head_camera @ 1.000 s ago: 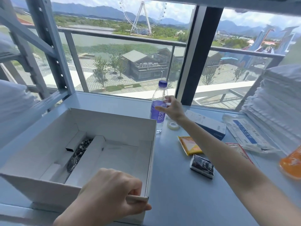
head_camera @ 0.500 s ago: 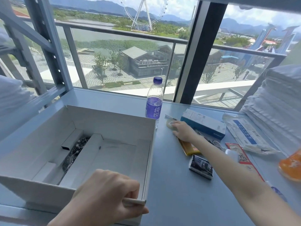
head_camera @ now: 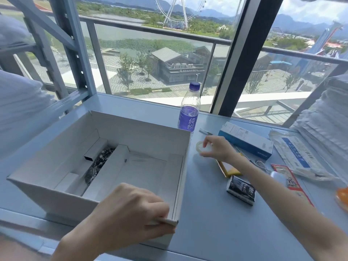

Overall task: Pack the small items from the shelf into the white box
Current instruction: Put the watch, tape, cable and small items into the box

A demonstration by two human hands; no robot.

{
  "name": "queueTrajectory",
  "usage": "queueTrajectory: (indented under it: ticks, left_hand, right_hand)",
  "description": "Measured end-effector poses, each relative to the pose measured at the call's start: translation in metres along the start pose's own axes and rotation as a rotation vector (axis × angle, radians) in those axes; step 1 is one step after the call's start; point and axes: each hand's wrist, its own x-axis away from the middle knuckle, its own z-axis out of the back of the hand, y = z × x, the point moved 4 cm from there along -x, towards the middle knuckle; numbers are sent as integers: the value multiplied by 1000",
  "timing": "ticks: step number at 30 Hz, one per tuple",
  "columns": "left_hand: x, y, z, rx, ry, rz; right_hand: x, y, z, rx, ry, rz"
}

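Head: right hand (head_camera: 216, 148) pinches tape roll (head_camera: 198, 146)

A grey-blue shelf (head_camera: 216, 223) runs along a window. On its left part stands an open white box (head_camera: 135, 132), reaching close to the near edge. Just behind the box's far right corner a clear bottle (head_camera: 188, 112) with a purple label stands upright. To the right lies a blue-and-white carton (head_camera: 246, 141), with a yellow packet (head_camera: 228, 169) and a black packet (head_camera: 241, 190) nearer. Further right lie a clear bag (head_camera: 297, 157) with a blue label and a red strip (head_camera: 291, 178). A white stack (head_camera: 323, 119) and an orange thing (head_camera: 342, 196) sit at the right edge.
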Motion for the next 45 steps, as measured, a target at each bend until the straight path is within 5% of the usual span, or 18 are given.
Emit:
queueTrajectory:
  ticks: [6, 9, 13, 18, 21, 38, 45]
  left_hand:
    - [28, -38, 13, 81, -54, 43]
    - [45, -63, 20, 130, -96, 143]
    - [67, -96, 23, 146, -135, 235]
    - [81, -106, 17, 15, -146, 185]
    - [80, -108, 12, 6, -248, 189]
    - [73, -106, 5, 46, -355, 109]
    - [73, -106, 7, 40, -351, 109]
  right_hand:
    - [38, -92, 84, -400, 237, 214]
    - [51, -158, 85, -385, 65, 370]
    - [36, -216, 32, 32, -221, 464]
    - [7, -225, -46, 359, -663, 329]
    - [0, -217, -63, 406, -762, 222]
    - [-5, -190, -57, 492, -670, 37]
    - [-25, -209, -65, 619, -495, 332]
